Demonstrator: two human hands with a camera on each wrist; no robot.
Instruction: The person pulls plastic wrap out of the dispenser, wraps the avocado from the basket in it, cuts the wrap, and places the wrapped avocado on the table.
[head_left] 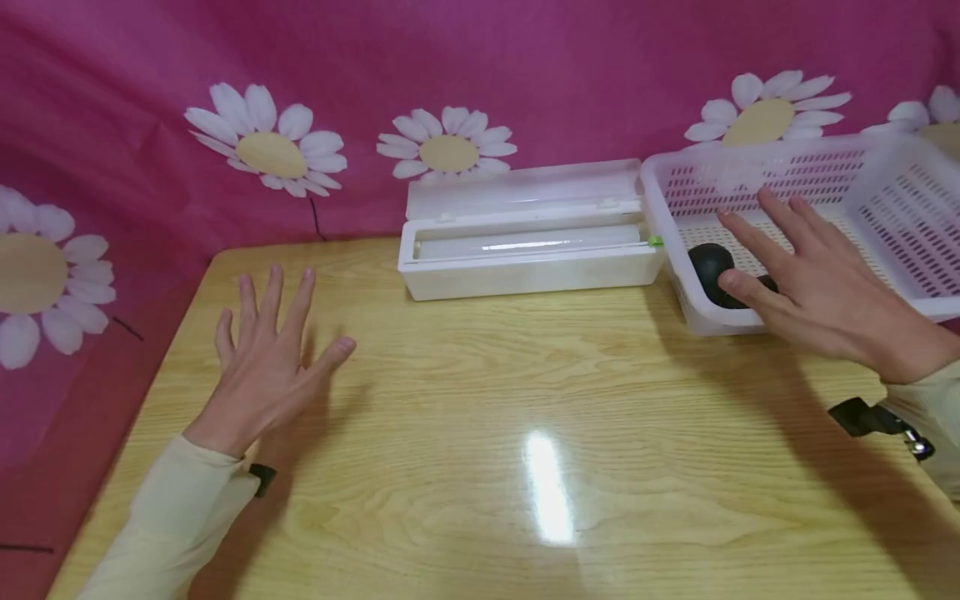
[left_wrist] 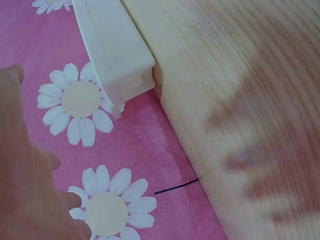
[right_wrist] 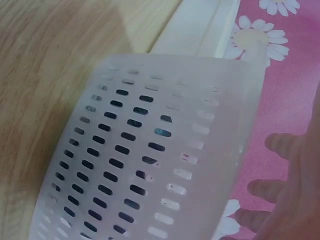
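Note:
My left hand [head_left: 262,367] hovers over the left part of the table with fingers spread, holding nothing; part of it [left_wrist: 30,185] shows at the left edge of the left wrist view. Spread as well, my right hand [head_left: 832,292] is above the white plastic basket [head_left: 705,321], its grip empty. Inside the basket, a dark round object [head_left: 709,268] lies by the near left corner, partly behind the thumb. In the right wrist view the basket's slotted wall [right_wrist: 125,150] fills the middle, beside my right fingers [right_wrist: 270,192].
A long white box [head_left: 532,275] with its lid raised stands at the table's back edge, left of the basket, with a whitish roll [head_left: 525,242] inside. A pink cloth [head_left: 570,83] with daisies hangs behind the wooden table [head_left: 450,433].

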